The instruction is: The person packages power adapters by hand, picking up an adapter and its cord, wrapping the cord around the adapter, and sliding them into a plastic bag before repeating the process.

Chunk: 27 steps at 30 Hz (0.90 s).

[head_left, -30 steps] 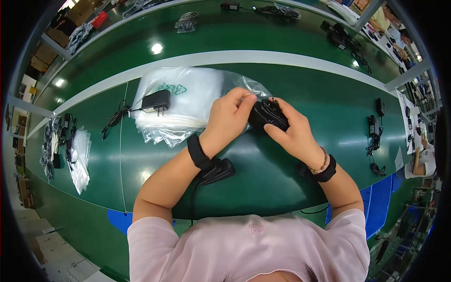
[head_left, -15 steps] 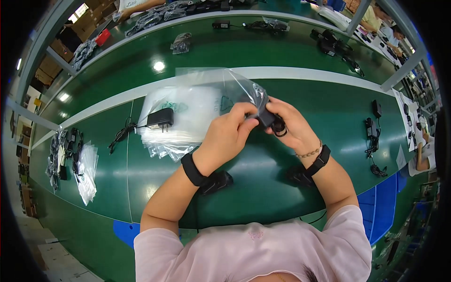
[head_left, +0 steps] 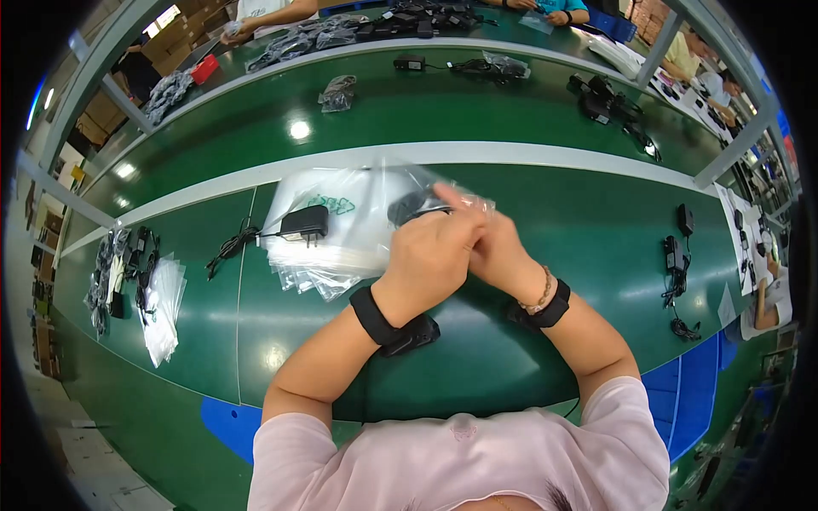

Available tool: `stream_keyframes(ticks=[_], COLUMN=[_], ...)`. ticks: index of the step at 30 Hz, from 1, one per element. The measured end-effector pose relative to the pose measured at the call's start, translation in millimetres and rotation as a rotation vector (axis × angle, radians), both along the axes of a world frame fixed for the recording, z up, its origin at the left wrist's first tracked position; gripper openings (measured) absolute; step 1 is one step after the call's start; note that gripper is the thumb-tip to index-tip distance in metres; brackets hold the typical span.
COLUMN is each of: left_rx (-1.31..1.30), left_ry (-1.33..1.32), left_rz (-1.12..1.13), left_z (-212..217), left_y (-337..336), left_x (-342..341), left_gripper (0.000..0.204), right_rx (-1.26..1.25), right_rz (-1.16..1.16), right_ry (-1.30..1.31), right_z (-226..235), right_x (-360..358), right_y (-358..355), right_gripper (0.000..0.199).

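Observation:
Above the green bench my left hand [head_left: 434, 254] and my right hand [head_left: 504, 251] meet, closed on a clear plastic bag [head_left: 480, 204]. A black power adapter [head_left: 413, 206] shows dimly inside the bag, beyond my left knuckles. One finger of my right hand is stretched out and smeared by motion; the other fingertips are mostly hidden. Under and left of the bag lies a stack of clear plastic bags [head_left: 328, 260]. On that stack rests another black adapter [head_left: 304, 222] with its plug pins showing, its bundled cable [head_left: 232, 252] trailing left.
At the left lie bundled cables [head_left: 141, 272] and more flat bags [head_left: 164, 315]. Two adapters with cables [head_left: 675, 260] are at the right. A white ledge [head_left: 511, 153] divides off the far green shelf, with a bagged item [head_left: 338, 94] on it. Other people work beyond.
My hands have come closer together. The bag and its adapter have swung left and lower, over the stack. The adapter's cable loop by my right hand is out of sight.

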<state>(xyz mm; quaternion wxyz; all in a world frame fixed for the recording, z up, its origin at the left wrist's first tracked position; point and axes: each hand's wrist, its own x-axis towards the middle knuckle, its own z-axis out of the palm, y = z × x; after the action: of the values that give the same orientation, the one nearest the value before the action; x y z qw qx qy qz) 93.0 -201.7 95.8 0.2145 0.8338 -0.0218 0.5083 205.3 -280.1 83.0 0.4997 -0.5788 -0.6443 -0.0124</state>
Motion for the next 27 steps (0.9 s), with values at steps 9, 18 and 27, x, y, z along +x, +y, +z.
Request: stream_keyframes(ticks=[9, 18, 27], left_rx=[-0.025, -0.014, -0.064], left_ry=[0.202, 0.21, 0.117], left_rz=[0.08, -0.073, -0.205], left_z=[14.5, 16.0, 7.6], left_y=[-2.2, 2.2, -11.0], left_x=[1.4, -5.2, 2.8], left_gripper=[0.011, 0.016, 0.012], right_rx=[-0.265, -0.236, -0.096], right_rz=[0.352, 0.229, -0.139], right_ry=[1.424, 0.982, 0.185], right_z=[-7.5, -4.9, 28.9], right_x=[-11.2, 15.8, -0.3], right_y=[20.0, 30.2, 42.4], right_gripper=[0.057, 0.057, 0.05])
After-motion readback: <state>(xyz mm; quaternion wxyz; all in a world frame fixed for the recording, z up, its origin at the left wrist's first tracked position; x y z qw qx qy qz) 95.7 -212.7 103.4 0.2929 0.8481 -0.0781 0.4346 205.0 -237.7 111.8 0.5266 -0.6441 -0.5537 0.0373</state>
